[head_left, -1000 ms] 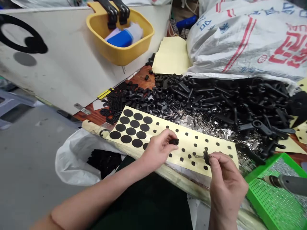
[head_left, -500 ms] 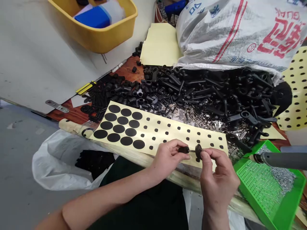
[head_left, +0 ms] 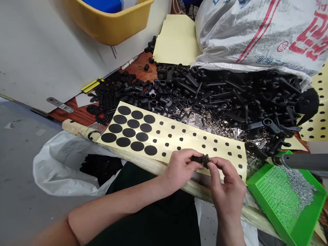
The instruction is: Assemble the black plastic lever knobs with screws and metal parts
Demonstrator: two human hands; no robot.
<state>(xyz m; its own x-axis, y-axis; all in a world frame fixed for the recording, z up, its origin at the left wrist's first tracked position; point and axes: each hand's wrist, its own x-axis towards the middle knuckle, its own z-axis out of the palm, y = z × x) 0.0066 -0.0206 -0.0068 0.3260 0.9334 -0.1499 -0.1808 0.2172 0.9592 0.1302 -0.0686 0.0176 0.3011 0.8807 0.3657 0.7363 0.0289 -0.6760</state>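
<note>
Left fingers: My left hand (head_left: 180, 171) pinches a short black plastic cylinder (head_left: 196, 159), thumb below and forefinger above, the gap only as wide as the part. I judge the grip sits back from one end to leave that end free.

Right fingers: My right hand (head_left: 228, 181) holds a small black round flanged piece (head_left: 205, 161) narrowly between thumb and forefinger, from the side away from the cylinder, probably so the two can face each other squarely.

Meeting point: The flanged piece sits at the cylinder's right end, roughly in line with it; whether they are seated or merely touching, I cannot tell.

Under my hands: Both parts are above the long pale-yellow sheet (head_left: 189, 141), with its large black ovals (head_left: 128, 132) to my left and small black dots along the rest. It lies near the front edge, seemingly for easy reach.

Beyond the sheet: Short black tubes (head_left: 135, 89), loose silver metal pieces (head_left: 212, 128) and a heap of black plastic arms (head_left: 225, 90) lie on the reddish-brown wooden surface (head_left: 143, 70), mostly grouped by kind, which I take as a way to pick without searching.

My right: A bright green perforated plastic tray (head_left: 282, 212) holds small silvery bits, its walls likely keeping them from scattering; a grey cylindrical tool (head_left: 304, 161) reaches over its far side.
</note>
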